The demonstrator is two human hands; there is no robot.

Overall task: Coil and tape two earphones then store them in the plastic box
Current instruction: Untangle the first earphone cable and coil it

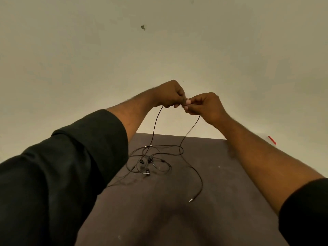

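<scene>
2 hands raised, left hand (168, 95) and right hand (204, 105) pinching 1 cable (156, 125), tangled earphones (147, 162) on table (221, 174)

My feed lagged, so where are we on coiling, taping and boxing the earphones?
Nothing looks finished. Both hands, left and right, pinch one cable raised above the table, apparently just starting. The rest lies tangled, earbuds and a plug loose on the table. Coiling, taping and boxing remain; no tape or plastic box is in view.
</scene>
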